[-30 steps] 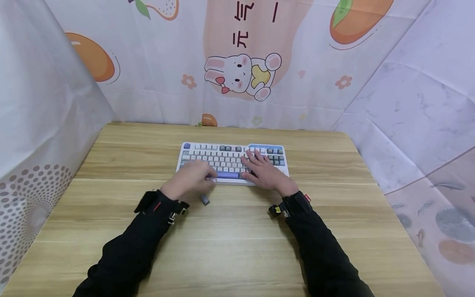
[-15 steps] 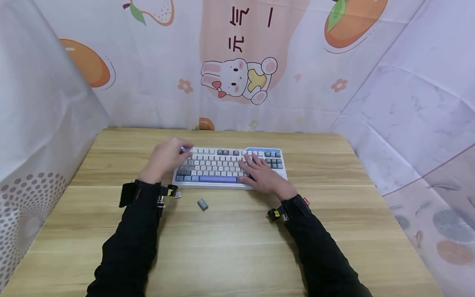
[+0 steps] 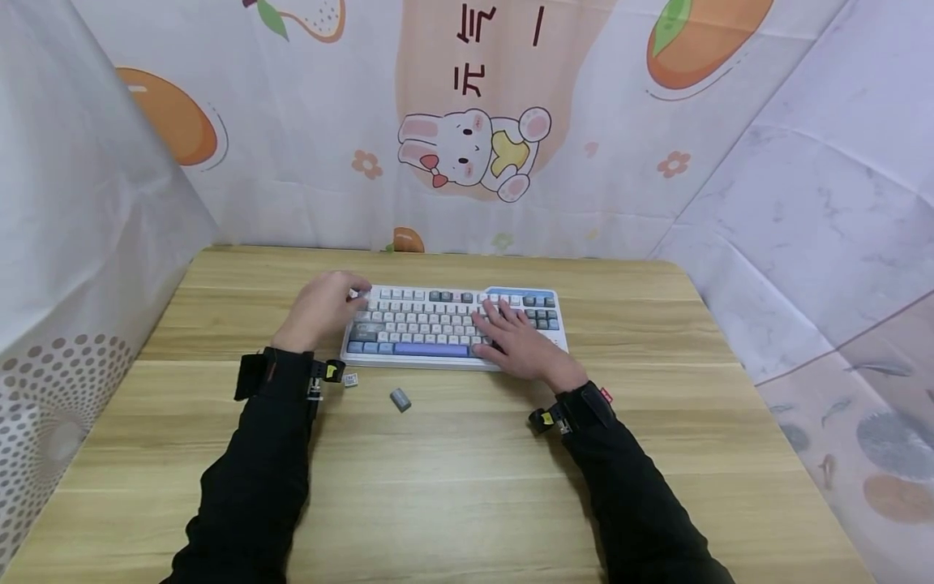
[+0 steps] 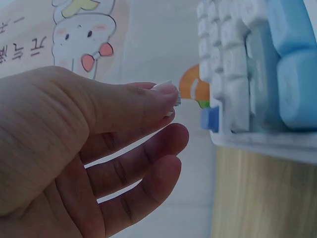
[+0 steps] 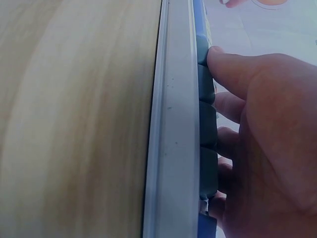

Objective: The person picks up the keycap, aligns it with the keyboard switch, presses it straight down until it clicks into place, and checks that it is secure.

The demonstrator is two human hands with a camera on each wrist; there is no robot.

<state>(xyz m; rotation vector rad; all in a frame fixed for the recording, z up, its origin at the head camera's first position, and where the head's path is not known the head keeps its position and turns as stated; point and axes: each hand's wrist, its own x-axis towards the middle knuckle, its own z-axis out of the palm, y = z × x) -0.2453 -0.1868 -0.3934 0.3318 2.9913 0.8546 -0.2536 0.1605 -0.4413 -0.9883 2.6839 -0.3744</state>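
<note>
A white keyboard [image 3: 430,328] with white, grey and blue keys and a purple space bar lies on the table. My left hand [image 3: 319,312] is over its far left corner. In the left wrist view, that hand's thumb and finger pinch a small pale piece [image 4: 177,97], mostly hidden by the fingertips, beside a blue corner key [image 4: 210,119]. My right hand [image 3: 518,341] rests spread across the right part of the keys, its thumb [image 5: 225,67] lying on the near row in the right wrist view.
A grey keycap [image 3: 400,400] lies on the wooden table [image 3: 467,470] in front of the keyboard. Left of it, near the keyboard's front edge, is a small white square piece [image 3: 351,380] with a dark pattern. A printed curtain [image 3: 292,195] hangs behind the table.
My left hand has gone from the keyboard's near left edge to its far left corner, uncovering the small white square piece. The right hand stays on the keys.
</note>
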